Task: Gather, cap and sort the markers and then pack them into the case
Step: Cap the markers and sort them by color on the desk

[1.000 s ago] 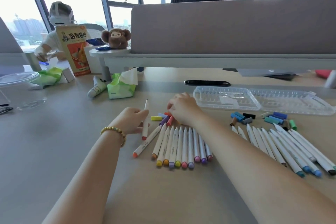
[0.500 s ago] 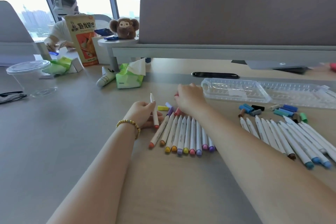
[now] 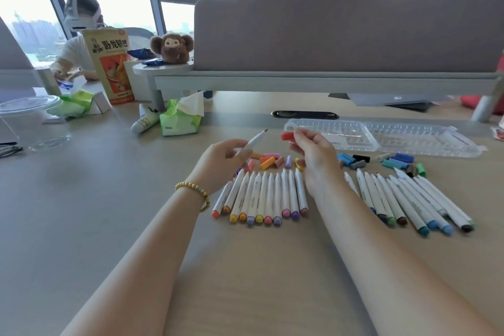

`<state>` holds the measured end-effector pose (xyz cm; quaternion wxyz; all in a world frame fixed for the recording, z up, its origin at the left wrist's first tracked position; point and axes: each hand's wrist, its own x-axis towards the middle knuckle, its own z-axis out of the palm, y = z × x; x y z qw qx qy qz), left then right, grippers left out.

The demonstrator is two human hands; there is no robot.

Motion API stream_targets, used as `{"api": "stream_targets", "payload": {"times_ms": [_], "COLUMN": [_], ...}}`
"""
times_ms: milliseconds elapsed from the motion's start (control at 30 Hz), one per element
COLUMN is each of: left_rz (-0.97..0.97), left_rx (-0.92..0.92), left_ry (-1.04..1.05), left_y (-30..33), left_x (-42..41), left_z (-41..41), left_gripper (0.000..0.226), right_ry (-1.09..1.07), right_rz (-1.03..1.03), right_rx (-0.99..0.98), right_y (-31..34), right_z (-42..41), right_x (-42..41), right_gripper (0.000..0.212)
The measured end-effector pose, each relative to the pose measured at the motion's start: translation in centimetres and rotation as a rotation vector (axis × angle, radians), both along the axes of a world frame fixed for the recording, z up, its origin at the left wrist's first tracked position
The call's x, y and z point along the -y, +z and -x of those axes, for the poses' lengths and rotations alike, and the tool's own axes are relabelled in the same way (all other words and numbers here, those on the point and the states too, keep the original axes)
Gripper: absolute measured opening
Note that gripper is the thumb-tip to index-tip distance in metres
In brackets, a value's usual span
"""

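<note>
My left hand point(image 3: 222, 162) grips an uncapped white marker point(image 3: 252, 141) with a red tip, tilted up to the right. My right hand point(image 3: 313, 157) pinches a red cap point(image 3: 287, 136) a short way from that tip. Below the hands lies a row of several warm-coloured markers point(image 3: 261, 196), uncapped at the far end, with loose warm caps point(image 3: 268, 159) beyond them. A second row of blue, green and dark markers point(image 3: 403, 199) lies to the right, with cool-coloured caps point(image 3: 392, 162) behind it. The clear plastic case point(image 3: 381, 138) lies open at the back.
A green tissue pack point(image 3: 180, 120), a white tube point(image 3: 144, 121) and a snack bag point(image 3: 111, 68) stand back left. A clear lidded cup point(image 3: 30, 120) sits at far left. A grey partition point(image 3: 346, 33) with a shelf closes the back. People sit beyond.
My right hand has lifted off the caps with a red cap pinched in it. My left hand has raised and tilted the marker toward that cap.
</note>
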<state>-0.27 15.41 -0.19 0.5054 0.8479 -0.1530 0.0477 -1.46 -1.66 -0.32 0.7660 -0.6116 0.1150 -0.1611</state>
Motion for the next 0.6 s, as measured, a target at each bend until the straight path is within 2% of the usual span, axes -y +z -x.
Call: {"api": "stream_targets", "payload": {"times_ms": [200,367,600], "left_rz": [-0.08,-0.145,-0.171], "left_rx": [-0.023,0.018,0.088], "left_ry": [-0.067,-0.034,-0.048], "left_y": [-0.5,-1.0,-0.8], "left_x": [0.5,0.3,0.3], "left_z": [0.0,-0.1,-0.1], "left_gripper": [0.012,0.02,0.019], "right_ry": [0.022,0.118,0.09], "right_rz": [-0.15,0.057,0.264], "right_rx": [-0.006,-0.033,0.007], "right_y": [0.2,-0.2,-0.5], "right_z": [0.2,0.1,0.2], "right_x": [0.4,0.7,0.8], "right_gripper": [0.013,0.025,0.018]}}
